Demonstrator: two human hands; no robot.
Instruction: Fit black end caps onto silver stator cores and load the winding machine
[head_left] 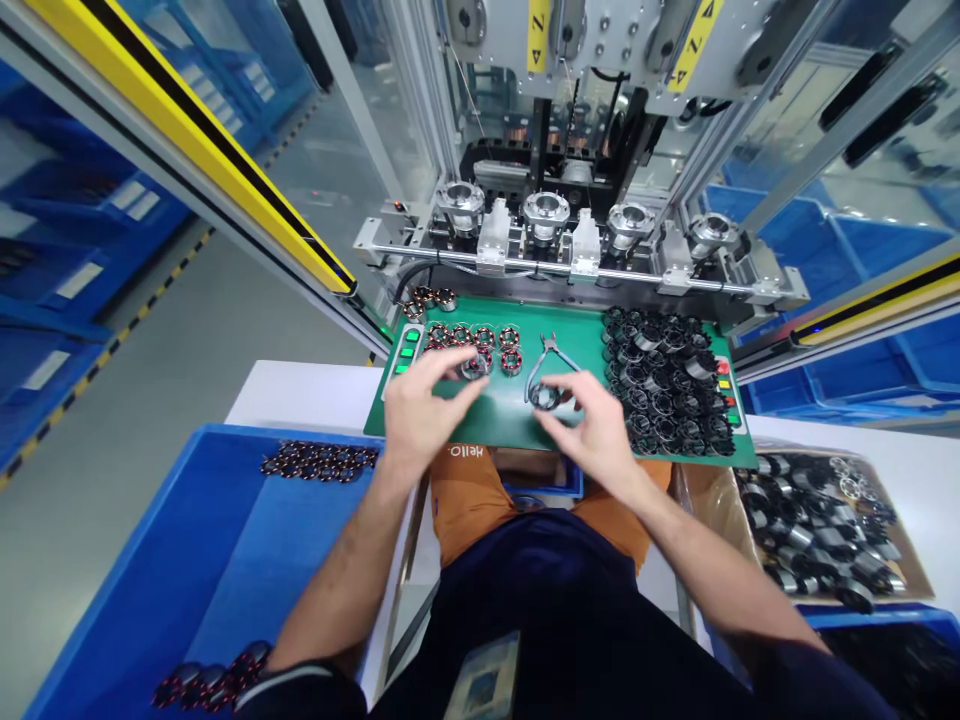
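My left hand (426,402) has its thumb and index finger curled around a stator ring (475,367), over the left part of the green work board (514,425). Several copper-wound stators (484,337) lie in rows close to those fingertips. Between thumb and fingers, my right hand (591,422) pinches a black stator core (544,397) a little right of the middle. Just behind it, wire cutters (551,348) lie with their jaws pointing away, and the core and hand partly cover their handles. Many black cores (660,385) sit packed at the board's right side.
Behind the board stands a winding machine with several metal spindle heads (546,210) on a rail. A blue bin (247,560) holding wound stators is at left. An open carton (825,520) of loose cores stands at right. Green buttons (409,345) flank the board's left edge.
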